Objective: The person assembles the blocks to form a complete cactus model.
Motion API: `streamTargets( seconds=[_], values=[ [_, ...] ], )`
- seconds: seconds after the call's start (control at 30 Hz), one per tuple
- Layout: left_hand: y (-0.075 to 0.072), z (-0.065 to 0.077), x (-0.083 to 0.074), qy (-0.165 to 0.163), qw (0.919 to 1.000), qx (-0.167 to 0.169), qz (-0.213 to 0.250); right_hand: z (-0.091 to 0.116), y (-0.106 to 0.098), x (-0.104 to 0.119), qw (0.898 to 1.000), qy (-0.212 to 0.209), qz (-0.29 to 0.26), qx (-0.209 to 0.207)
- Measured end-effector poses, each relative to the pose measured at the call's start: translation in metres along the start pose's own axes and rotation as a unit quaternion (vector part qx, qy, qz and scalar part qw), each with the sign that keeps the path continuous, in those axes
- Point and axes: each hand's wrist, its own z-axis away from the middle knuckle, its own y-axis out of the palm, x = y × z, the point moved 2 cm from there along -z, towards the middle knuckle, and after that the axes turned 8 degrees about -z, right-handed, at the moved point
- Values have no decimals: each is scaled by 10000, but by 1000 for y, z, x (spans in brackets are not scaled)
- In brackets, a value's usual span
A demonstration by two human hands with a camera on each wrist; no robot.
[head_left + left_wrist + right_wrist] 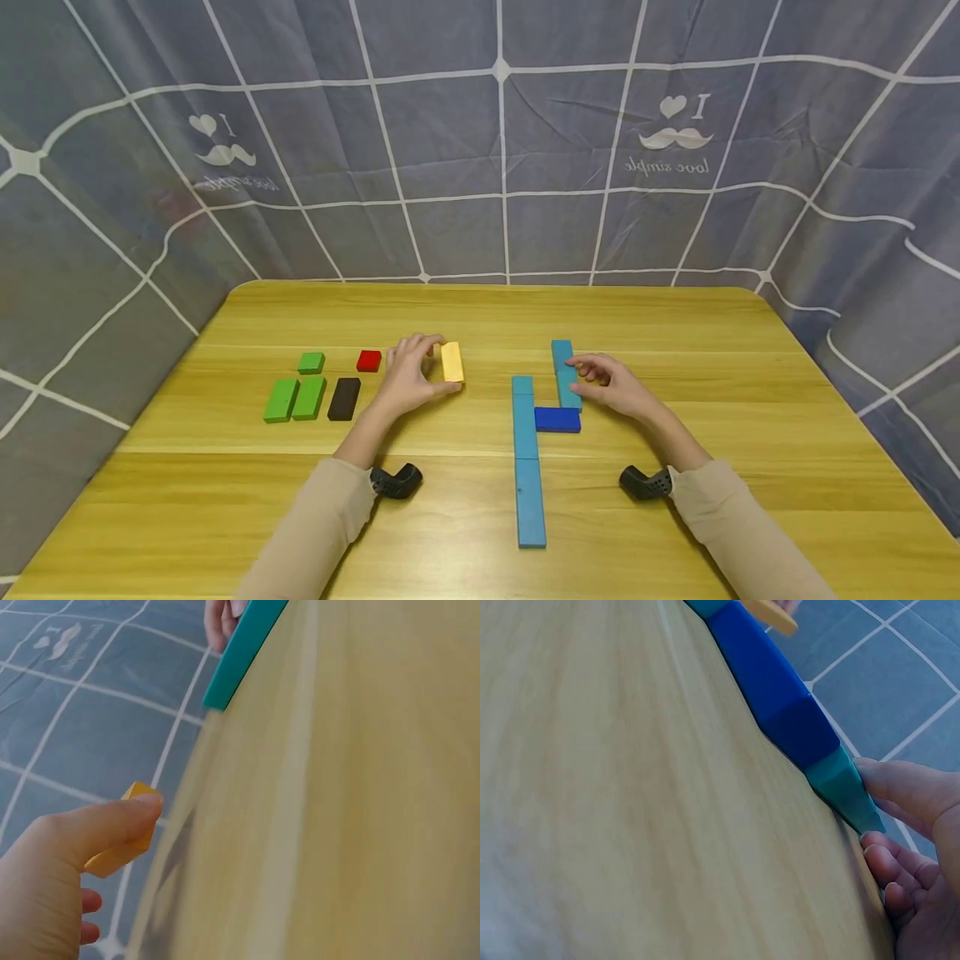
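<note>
My left hand (408, 379) pinches a yellow block (452, 362) between thumb and fingers, held above the table in the left wrist view. My right hand (615, 387) is at the right side of two light blue blocks (569, 392) that lie end to end. Its fingers are loosely bent, with thumb and fingertips at the blocks' edge. A dark blue block (557, 420) lies crosswise below them. Its left end meets a long column of light blue blocks (527, 467). In the right wrist view the thumb lies against the light blue block (844, 787); firm contact is hard to tell.
Left of my left hand lie a red block (369, 361), a black block (344, 399) and three green blocks (308, 398). The wooden table (637, 550) ends at a grey curtain (450, 167) with white lines, behind and at both sides.
</note>
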Motion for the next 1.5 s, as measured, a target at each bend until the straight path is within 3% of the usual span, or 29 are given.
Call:
streamTargets(
  seconds=[0.3,0.5,0.63,1.03,1.37,1.5],
  values=[
    [37,-31,-22,-345,9990,136,250,-2,2,-2,10000,-8,42,17],
    [50,-44,-34,-468,9981,262,305,-8,-2,-31,9999,-102,20,-30],
    [56,-50,-38,-471,9981,303,275,-9,-2,-31,10000,-62,-12,-17],
    [64,-60,-49,-338,9953,903,-103,-8,-4,-32,9998,-178,34,-64],
    [66,-60,-50,-191,9939,1050,-296,-7,-5,-29,9999,75,82,-89],
    [66,-60,-50,-147,9941,1049,-233,-4,-3,-17,9999,70,95,-96]
  ],
)
